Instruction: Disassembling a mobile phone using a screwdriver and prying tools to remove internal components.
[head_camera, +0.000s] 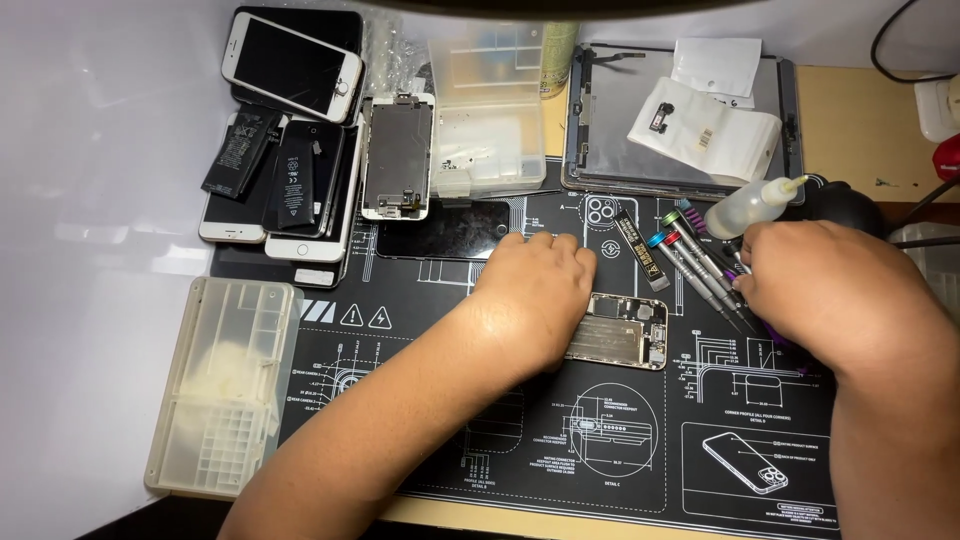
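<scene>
White phone's dark screen (290, 65) top left; clear plastic bag (705, 135) top right.

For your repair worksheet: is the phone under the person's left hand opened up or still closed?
Opened. The phone under the left hand has no screen; its metal internals and frame show.

This is looking like a phone repair bench — a small electronics workshop. A black repair mat (600, 440) printed with white diagrams is lying under both hands. Beyond the left hand (535, 290), a pile of phones (290, 60), loose black batteries (240, 150) and a bare screen assembly (398, 155) is sitting beside a clear parts box (487, 110). By the right hand (815, 285), precision screwdrivers (700, 265) and a squeeze bottle (750, 205) are lying close together — with an opened tablet (610, 150) just beyond them.
</scene>
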